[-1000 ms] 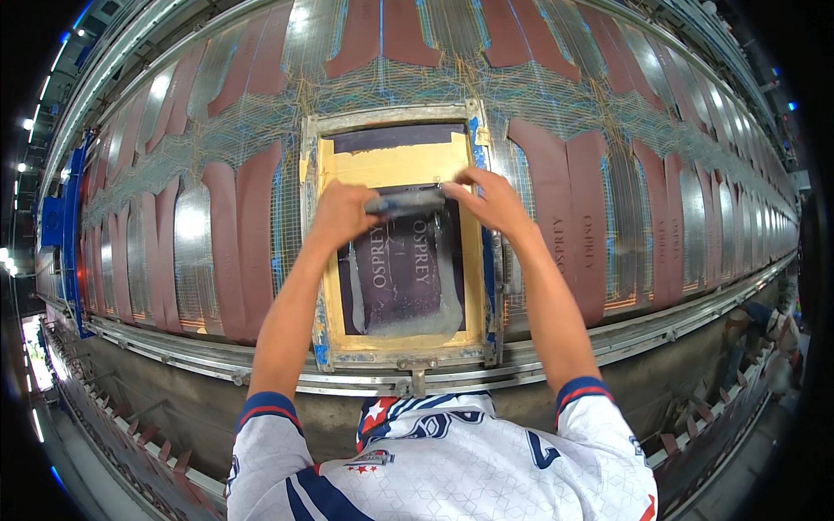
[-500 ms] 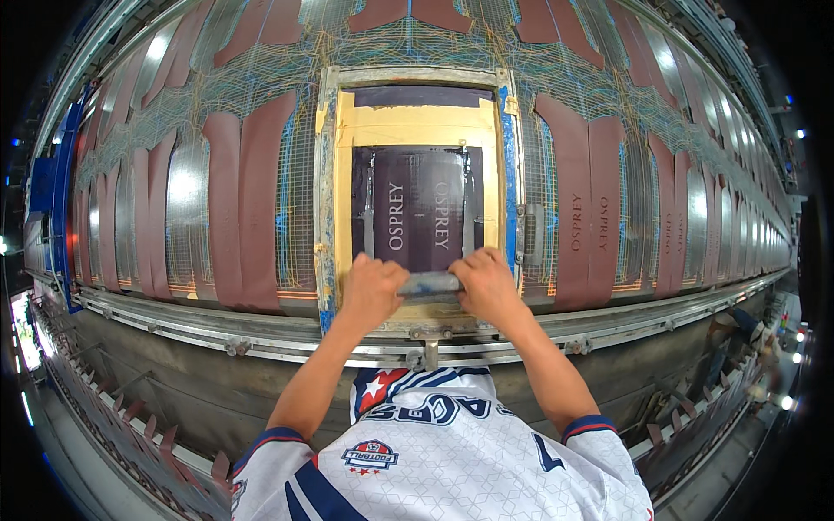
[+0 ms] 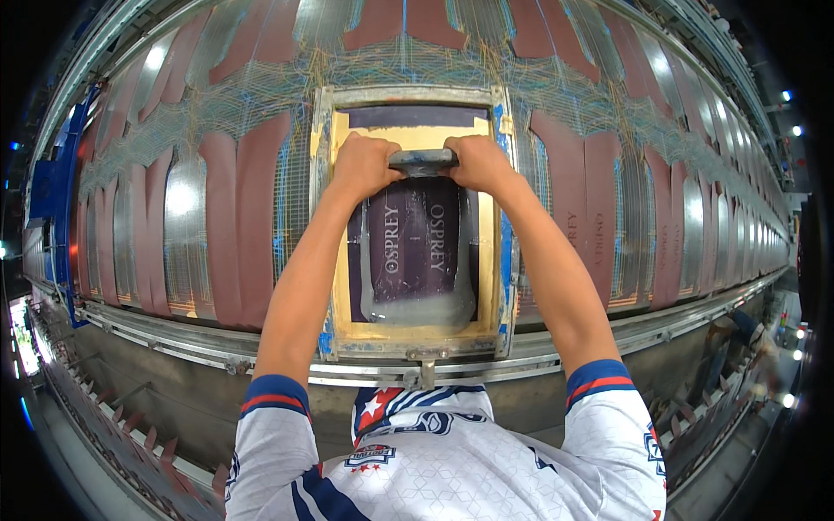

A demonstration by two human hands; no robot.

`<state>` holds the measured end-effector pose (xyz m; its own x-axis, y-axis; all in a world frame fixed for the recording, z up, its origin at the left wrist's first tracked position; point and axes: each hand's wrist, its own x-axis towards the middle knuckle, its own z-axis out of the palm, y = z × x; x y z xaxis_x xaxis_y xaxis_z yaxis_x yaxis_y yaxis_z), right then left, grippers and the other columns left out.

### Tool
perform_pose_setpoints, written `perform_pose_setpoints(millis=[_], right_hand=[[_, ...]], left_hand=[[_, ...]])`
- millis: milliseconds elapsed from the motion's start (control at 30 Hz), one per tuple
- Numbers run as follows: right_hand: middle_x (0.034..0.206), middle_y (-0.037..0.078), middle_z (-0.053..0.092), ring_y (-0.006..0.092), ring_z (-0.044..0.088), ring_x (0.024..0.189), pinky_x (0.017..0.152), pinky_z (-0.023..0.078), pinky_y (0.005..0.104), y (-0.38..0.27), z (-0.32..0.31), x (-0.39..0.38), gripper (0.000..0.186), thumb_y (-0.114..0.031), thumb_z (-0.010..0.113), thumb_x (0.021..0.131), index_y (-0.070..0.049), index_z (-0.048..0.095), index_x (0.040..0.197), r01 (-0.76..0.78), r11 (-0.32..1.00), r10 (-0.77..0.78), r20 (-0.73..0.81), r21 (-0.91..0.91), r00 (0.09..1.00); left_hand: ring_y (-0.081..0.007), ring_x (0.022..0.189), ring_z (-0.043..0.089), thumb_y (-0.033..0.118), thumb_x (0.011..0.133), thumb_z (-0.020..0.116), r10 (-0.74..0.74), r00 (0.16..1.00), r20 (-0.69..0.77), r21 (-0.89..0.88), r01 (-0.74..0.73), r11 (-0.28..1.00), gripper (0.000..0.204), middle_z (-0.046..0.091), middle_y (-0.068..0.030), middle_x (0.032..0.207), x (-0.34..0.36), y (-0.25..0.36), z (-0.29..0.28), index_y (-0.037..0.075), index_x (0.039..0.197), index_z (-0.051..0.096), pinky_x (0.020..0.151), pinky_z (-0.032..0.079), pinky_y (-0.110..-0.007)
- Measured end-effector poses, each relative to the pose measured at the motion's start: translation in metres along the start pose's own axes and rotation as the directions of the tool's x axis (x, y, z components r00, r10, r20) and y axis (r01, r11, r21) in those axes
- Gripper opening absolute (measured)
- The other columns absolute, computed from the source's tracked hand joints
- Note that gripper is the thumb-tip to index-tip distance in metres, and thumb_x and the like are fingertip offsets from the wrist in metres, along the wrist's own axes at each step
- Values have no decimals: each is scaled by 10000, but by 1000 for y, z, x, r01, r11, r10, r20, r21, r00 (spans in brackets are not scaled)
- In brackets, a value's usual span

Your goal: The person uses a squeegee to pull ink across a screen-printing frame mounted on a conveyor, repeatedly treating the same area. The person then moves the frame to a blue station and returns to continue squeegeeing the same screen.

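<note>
Both my hands grip a grey-handled squeegee (image 3: 423,161) near the far end of a screen-printing frame (image 3: 323,143). My left hand (image 3: 368,165) is closed round the handle's left end. My right hand (image 3: 479,163) holds the right end, thumb turned inward. Below the squeegee lies the dark purple mesh (image 3: 415,243), with two columns of pale lettering. A wet, greyish film of ink (image 3: 419,314) curves across the mesh's near end and up its sides. Yellow tape (image 3: 343,300) borders the mesh. The squeegee's blade is mostly hidden by its handle.
Maroon cut fabric panels (image 3: 263,217) lie in rows on a long, thread-marked table (image 3: 248,91). A metal rail (image 3: 217,352) with a clamp (image 3: 427,356) runs along the near edge. A blue metal piece (image 3: 65,204) stands at the far left.
My hands have pushed the squeegee from the near end of the screen to the far end. The greyish ink film at the near end is now exposed.
</note>
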<state>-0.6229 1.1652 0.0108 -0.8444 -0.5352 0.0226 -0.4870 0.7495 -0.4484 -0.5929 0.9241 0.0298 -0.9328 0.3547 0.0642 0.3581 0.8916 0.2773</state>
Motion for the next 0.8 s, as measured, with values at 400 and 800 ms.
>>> perform_pose_setpoints(millis=[400,800], right_hand=[[898,96,672,304,644,924,853,473,436,-78,47,-190,304,-103,790,688,-90,650,957,102,993,-105,46,67,993],[865,173,722,383,698,888,811,541,487,-2,-1,5,256,-216,780,745,-63,668,917,-31,999,32,37,-27,999]], left_hand=[[-235,828,658,166,655,860,61,996,63,-93,-55,994,288,724,-25,894,-197,89,22,142,916,741,804,410,-403],[-297,816,690,349,720,843,1,1000,-20,-3,-1,1000,298,725,-87,803,-2,-3,0,151,930,768,821,450,-429]])
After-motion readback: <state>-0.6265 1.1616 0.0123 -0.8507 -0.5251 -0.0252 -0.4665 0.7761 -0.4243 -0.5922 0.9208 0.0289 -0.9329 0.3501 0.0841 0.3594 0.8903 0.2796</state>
